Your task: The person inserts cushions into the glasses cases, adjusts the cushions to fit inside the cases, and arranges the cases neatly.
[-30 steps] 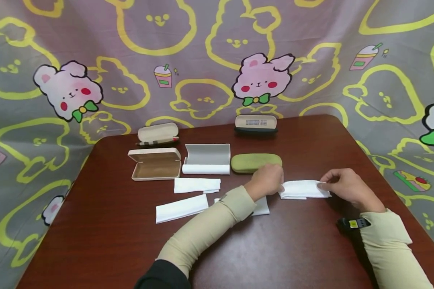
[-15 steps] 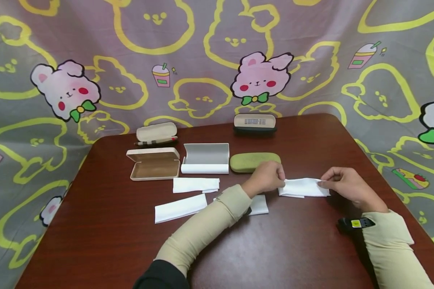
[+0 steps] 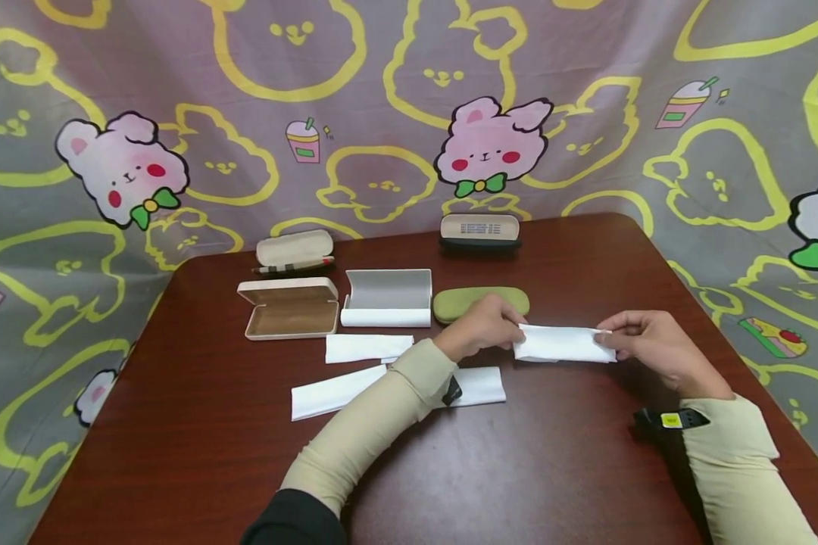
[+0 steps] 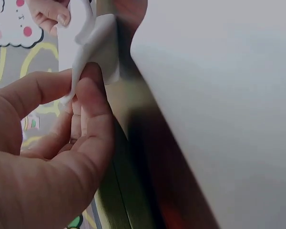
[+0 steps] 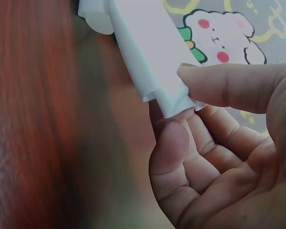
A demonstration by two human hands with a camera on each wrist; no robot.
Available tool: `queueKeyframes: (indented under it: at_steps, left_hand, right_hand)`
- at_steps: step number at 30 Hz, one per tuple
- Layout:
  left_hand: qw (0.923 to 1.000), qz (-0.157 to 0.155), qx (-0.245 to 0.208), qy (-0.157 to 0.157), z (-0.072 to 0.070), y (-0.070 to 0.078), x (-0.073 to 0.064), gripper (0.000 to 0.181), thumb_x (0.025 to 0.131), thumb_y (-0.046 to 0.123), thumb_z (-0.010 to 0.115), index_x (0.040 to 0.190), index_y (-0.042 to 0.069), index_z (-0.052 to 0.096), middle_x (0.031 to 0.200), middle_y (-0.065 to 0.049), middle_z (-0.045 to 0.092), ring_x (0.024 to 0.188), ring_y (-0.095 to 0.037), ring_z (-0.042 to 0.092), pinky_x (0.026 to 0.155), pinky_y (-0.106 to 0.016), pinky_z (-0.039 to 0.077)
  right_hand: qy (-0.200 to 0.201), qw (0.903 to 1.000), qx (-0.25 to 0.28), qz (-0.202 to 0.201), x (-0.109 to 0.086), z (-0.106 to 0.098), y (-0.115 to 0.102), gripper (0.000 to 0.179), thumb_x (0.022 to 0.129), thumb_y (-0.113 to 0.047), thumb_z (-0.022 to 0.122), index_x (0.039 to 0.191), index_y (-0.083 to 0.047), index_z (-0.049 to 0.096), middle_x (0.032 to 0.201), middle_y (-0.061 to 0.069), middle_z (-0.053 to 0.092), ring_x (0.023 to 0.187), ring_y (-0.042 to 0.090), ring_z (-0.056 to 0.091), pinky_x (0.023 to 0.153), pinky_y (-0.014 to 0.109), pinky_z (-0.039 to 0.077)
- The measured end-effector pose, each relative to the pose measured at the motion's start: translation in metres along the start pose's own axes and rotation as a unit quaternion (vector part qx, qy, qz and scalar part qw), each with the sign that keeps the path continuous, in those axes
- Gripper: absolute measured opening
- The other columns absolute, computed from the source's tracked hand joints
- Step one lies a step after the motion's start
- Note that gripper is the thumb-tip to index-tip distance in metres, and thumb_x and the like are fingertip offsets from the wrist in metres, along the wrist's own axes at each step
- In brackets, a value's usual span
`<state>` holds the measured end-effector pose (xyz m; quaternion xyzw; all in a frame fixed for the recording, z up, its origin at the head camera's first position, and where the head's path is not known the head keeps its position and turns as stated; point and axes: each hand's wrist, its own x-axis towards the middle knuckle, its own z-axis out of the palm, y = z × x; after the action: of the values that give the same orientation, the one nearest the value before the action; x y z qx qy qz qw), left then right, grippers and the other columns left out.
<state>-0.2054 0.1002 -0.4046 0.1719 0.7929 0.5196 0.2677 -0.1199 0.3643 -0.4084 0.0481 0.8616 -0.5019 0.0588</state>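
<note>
A folded white cloth (image 3: 564, 344) spans the gap between both hands on the right side of the table. My left hand (image 3: 485, 327) pinches its left end between thumb and fingers; the left wrist view shows the cloth (image 4: 88, 45) draping from that pinch. At the opposite end, my right hand (image 3: 654, 344) grips the right edge, with the thumb on one face and fingers behind, as the right wrist view shows at the cloth's corner (image 5: 169, 98). Just behind my left hand lies a closed green glasses case (image 3: 466, 301), partly covered by it.
Three more folded white cloths lie nearer the front: one flat cloth (image 3: 368, 348), a slanted cloth (image 3: 334, 395) and another (image 3: 484, 384) partly under my left sleeve. Open glasses cases stand behind: a beige case (image 3: 293, 318), a white case (image 3: 388, 299), a patterned case (image 3: 295, 250) and a black case (image 3: 480, 233).
Both hands have shifted slightly left and away from me, taking the held cloth along. My left forearm has drawn left, uncovering more of the front cloth. The cases have not moved.
</note>
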Motion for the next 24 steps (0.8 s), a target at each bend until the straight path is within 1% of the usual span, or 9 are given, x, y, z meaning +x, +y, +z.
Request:
queueKeyframes:
  at_steps: [6,13,17,24]
  left_hand:
    - [0.9989,-0.009,-0.045,-0.007,-0.015,-0.004,-0.003,0.014,0.082,-0.009,0.076,0.095,-0.006,0.075,0.084,-0.005,0.068,0.06,-0.015,0.061,0.061,-0.026,0.056]
    - [0.9972,-0.01,-0.074,0.002,-0.035,0.0,-0.01,0.014,0.081,-0.009,0.076,0.095,-0.005,0.075,0.086,-0.006,0.069,0.062,-0.016,0.062,0.063,-0.028,0.057]
    - [0.9962,-0.012,-0.086,0.006,-0.047,0.0,-0.014,0.015,0.082,-0.008,0.076,0.097,-0.005,0.075,0.089,-0.007,0.07,0.065,-0.016,0.064,0.065,-0.029,0.058]
    - [0.9947,-0.015,-0.101,0.012,-0.071,-0.003,-0.021,0.021,0.085,-0.006,0.075,0.106,-0.006,0.073,0.097,-0.012,0.069,0.075,-0.019,0.067,0.072,-0.032,0.059]
  right_hand:
    - [-0.002,1.0,-0.006,-0.004,0.003,0.005,-0.011,0.038,0.09,-0.018,0.078,0.113,0.011,0.067,0.096,0.014,0.071,0.076,0.02,0.065,0.066,0.035,0.057]
    - [-0.008,0.9999,0.0,-0.013,0.008,0.009,-0.026,0.037,0.09,-0.019,0.079,0.113,0.009,0.068,0.096,0.013,0.071,0.077,0.022,0.065,0.069,0.039,0.057]
    - [-0.007,0.9999,0.005,-0.014,0.015,0.016,-0.035,0.038,0.089,-0.02,0.08,0.112,0.008,0.068,0.098,0.014,0.071,0.078,0.023,0.065,0.07,0.039,0.058]
    - [-0.015,0.9995,0.018,-0.019,0.028,0.03,-0.05,0.039,0.089,-0.021,0.08,0.113,0.006,0.069,0.109,0.02,0.068,0.084,0.026,0.064,0.074,0.041,0.058]
